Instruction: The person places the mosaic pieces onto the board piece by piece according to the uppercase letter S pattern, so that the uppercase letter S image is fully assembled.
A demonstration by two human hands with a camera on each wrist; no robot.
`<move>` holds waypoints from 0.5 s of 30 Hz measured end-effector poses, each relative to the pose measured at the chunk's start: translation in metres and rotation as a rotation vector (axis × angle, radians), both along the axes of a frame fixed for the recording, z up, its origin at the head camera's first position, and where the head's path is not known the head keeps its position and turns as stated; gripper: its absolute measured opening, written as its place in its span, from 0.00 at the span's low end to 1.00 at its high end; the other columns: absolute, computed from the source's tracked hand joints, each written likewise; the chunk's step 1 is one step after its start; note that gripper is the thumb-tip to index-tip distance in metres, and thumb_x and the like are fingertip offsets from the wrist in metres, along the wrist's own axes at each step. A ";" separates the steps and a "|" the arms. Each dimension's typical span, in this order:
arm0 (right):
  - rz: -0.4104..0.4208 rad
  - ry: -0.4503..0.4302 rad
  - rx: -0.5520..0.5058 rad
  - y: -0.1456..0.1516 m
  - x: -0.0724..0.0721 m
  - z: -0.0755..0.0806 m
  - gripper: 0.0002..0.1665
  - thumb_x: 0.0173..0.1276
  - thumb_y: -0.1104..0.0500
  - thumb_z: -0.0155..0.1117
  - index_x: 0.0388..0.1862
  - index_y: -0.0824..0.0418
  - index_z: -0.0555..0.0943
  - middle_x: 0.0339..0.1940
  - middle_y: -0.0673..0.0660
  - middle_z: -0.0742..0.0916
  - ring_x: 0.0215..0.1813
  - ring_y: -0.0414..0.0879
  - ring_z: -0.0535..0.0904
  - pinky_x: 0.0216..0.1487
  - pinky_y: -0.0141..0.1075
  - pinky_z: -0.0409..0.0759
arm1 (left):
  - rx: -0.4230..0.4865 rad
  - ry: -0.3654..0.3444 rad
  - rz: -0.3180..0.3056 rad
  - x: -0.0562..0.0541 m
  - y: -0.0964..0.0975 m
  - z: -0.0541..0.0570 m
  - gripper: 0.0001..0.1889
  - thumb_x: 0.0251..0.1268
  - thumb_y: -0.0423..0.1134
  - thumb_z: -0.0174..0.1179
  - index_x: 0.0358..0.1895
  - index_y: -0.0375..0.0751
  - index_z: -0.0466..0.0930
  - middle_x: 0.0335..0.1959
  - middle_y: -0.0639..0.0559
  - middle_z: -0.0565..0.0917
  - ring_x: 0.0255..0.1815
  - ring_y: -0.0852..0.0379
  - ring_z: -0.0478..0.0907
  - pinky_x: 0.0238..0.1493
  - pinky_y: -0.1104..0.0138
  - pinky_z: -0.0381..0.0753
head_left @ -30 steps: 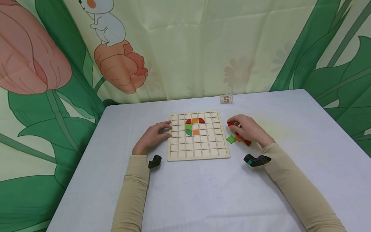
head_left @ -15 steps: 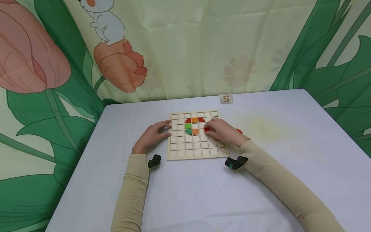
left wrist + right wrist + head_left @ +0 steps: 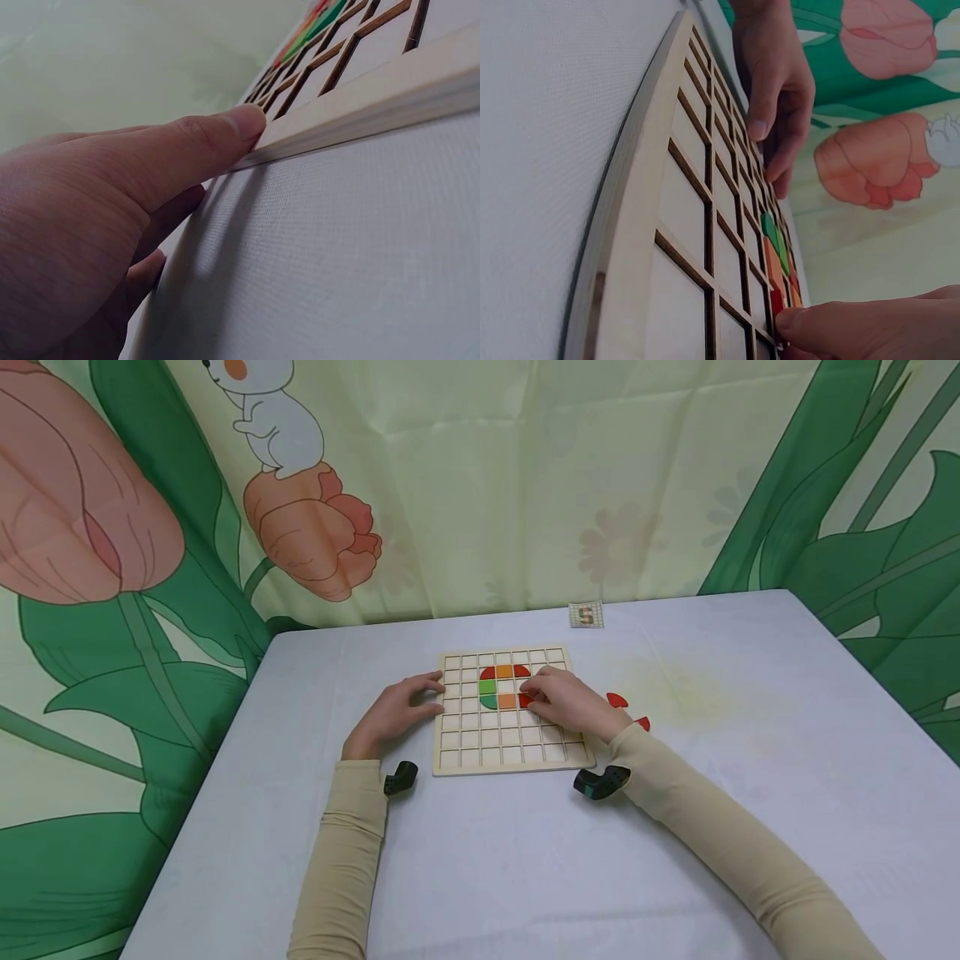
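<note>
A wooden grid board (image 3: 517, 770) lies on the table. Set in its cells are a red rounded tile (image 3: 488, 673), an orange square (image 3: 504, 672), another red rounded tile (image 3: 521, 672), a light green square (image 3: 487, 687), a dark green rounded tile (image 3: 489, 702) and a light orange square (image 3: 507, 701). My right hand (image 3: 570, 700) pinches a red tile (image 3: 775, 304) at the cell just right of the light orange square; its fingers partly cover it. At the board's left edge my left hand (image 3: 396, 708) rests, thumb and fingertips touching the rim, fingers spread.
Red tiles (image 3: 617, 700) lie on the white tablecloth (image 3: 480, 860) right of the board, partly behind my right forearm. A small card (image 3: 586, 614) with a grid pattern is at the table's back edge. A printed curtain (image 3: 480, 485) hangs behind the table.
My right hand has moved left from the loose tiles to the board, bringing a red tile to the cell beside the light orange square. The left hand has stayed at the board's edge.
</note>
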State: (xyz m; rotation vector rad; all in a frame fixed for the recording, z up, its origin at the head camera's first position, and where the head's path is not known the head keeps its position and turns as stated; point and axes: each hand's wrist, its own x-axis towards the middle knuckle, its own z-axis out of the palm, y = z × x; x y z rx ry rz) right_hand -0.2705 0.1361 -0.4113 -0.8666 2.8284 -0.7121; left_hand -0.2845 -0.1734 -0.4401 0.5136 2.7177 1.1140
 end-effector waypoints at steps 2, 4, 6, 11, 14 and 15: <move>-0.008 -0.003 -0.007 0.000 0.000 -0.001 0.16 0.68 0.63 0.65 0.53 0.65 0.83 0.45 0.58 0.83 0.45 0.50 0.77 0.49 0.41 0.79 | -0.003 0.002 -0.001 0.000 0.000 0.000 0.17 0.65 0.43 0.66 0.55 0.44 0.80 0.72 0.55 0.67 0.76 0.53 0.56 0.75 0.56 0.54; -0.010 -0.001 -0.013 0.000 -0.001 -0.001 0.15 0.68 0.63 0.65 0.52 0.65 0.83 0.44 0.57 0.83 0.45 0.49 0.77 0.49 0.41 0.79 | -0.003 0.005 -0.004 0.000 0.000 0.000 0.17 0.65 0.43 0.66 0.55 0.44 0.80 0.72 0.55 0.67 0.76 0.53 0.57 0.75 0.56 0.54; -0.010 0.004 -0.016 0.000 -0.001 -0.002 0.14 0.67 0.64 0.65 0.51 0.64 0.84 0.43 0.57 0.83 0.44 0.49 0.77 0.49 0.41 0.79 | -0.001 0.007 -0.008 0.001 0.000 0.001 0.17 0.65 0.43 0.66 0.55 0.44 0.80 0.72 0.55 0.67 0.76 0.53 0.57 0.75 0.56 0.54; -0.012 0.013 -0.018 -0.001 -0.002 -0.003 0.13 0.67 0.63 0.65 0.50 0.64 0.84 0.42 0.56 0.84 0.44 0.49 0.76 0.49 0.41 0.79 | 0.007 0.009 -0.012 0.001 0.000 0.000 0.17 0.65 0.43 0.66 0.55 0.44 0.80 0.72 0.54 0.67 0.76 0.53 0.57 0.75 0.56 0.55; -0.013 0.012 -0.021 -0.002 -0.002 -0.003 0.13 0.68 0.63 0.64 0.50 0.64 0.84 0.42 0.56 0.84 0.45 0.50 0.77 0.50 0.42 0.79 | 0.007 0.011 -0.013 0.001 0.000 0.000 0.17 0.65 0.42 0.66 0.55 0.44 0.80 0.72 0.54 0.68 0.76 0.52 0.57 0.75 0.56 0.55; -0.013 0.009 -0.023 -0.002 -0.002 -0.003 0.13 0.68 0.63 0.64 0.49 0.64 0.84 0.42 0.56 0.84 0.45 0.50 0.77 0.51 0.43 0.79 | 0.006 0.012 -0.014 0.001 0.000 0.000 0.17 0.65 0.42 0.66 0.55 0.44 0.80 0.72 0.54 0.68 0.76 0.52 0.57 0.75 0.56 0.55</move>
